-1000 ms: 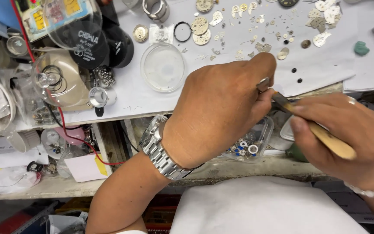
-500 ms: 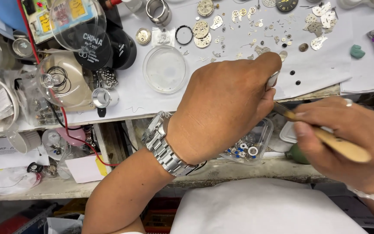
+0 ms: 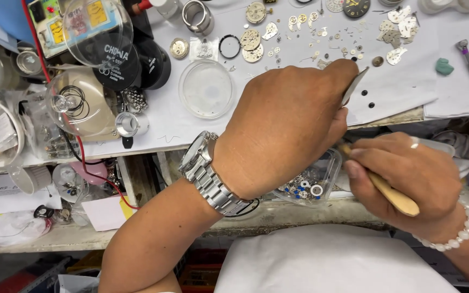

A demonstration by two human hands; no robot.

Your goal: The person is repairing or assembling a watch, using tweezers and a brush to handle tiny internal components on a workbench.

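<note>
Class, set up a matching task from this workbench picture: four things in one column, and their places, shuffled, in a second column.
Things:
1. wooden-handled tool
2. silver metal wristwatch
3. round clear plastic dish
4. small green lump

Places:
A. far right of the white paper
B. in the right hand
C. on the left hand's wrist
D. on the white paper, left of the left hand

Pairs: 1-B, 2-C, 3-D, 4-A

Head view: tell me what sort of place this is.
Probably a watch repairer's workbench. Small gears and plates lie spread on white paper, a tub holds tiny parts, and the right hand grips a wooden-handled tool.
</note>
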